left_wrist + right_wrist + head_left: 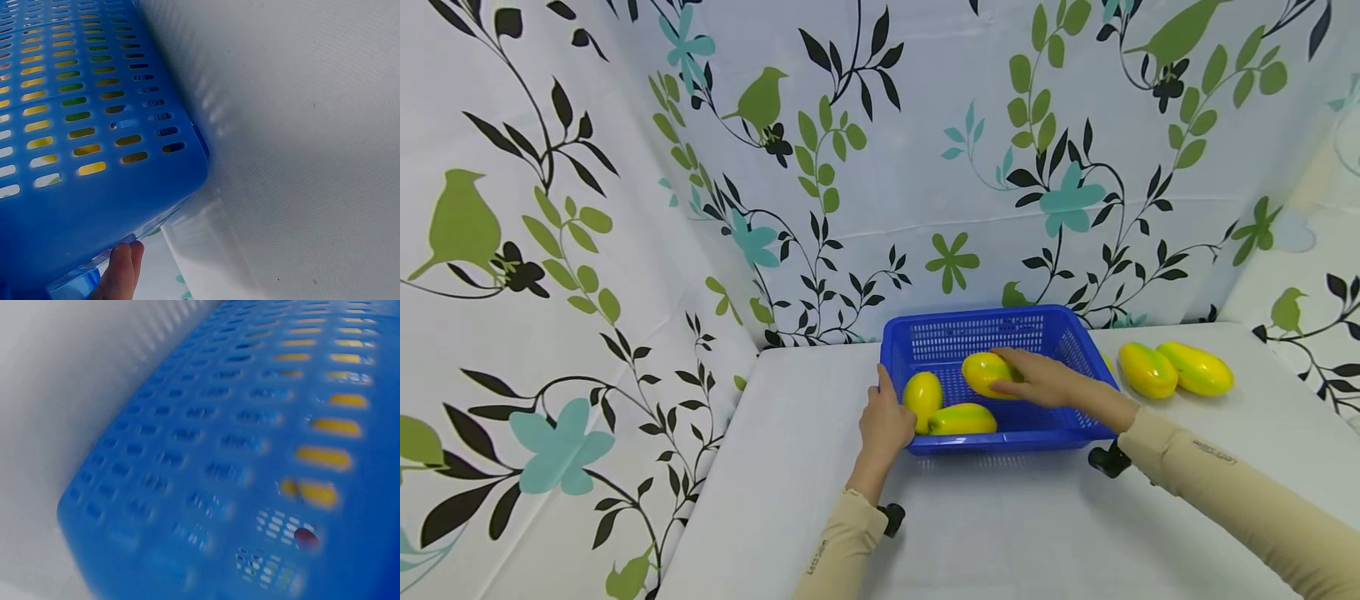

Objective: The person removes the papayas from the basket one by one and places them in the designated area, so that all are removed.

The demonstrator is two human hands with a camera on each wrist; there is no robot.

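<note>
A blue plastic basket (1000,440) with slotted walls stands on the white table. Its front left corner is held by my left hand (883,421), with fingertips (122,269) at the rim in the left wrist view. Inside the basket, my right hand (1037,379) grips a yellow mango (983,373) by its right end. One mango (922,396) lies against the left wall, and another mango (964,419) lies along the front wall. The right wrist view shows mostly the basket's wall (156,487), blurred, with yellow behind its slots.
To the right of the basket lie two yellow-green mangoes, a nearer-left mango (1147,370) and a longer mango (1195,368). Part of another yellow fruit (1107,364) peeks out behind the basket's right rim. A patterned cloth (880,242) hangs behind the table (805,433).
</note>
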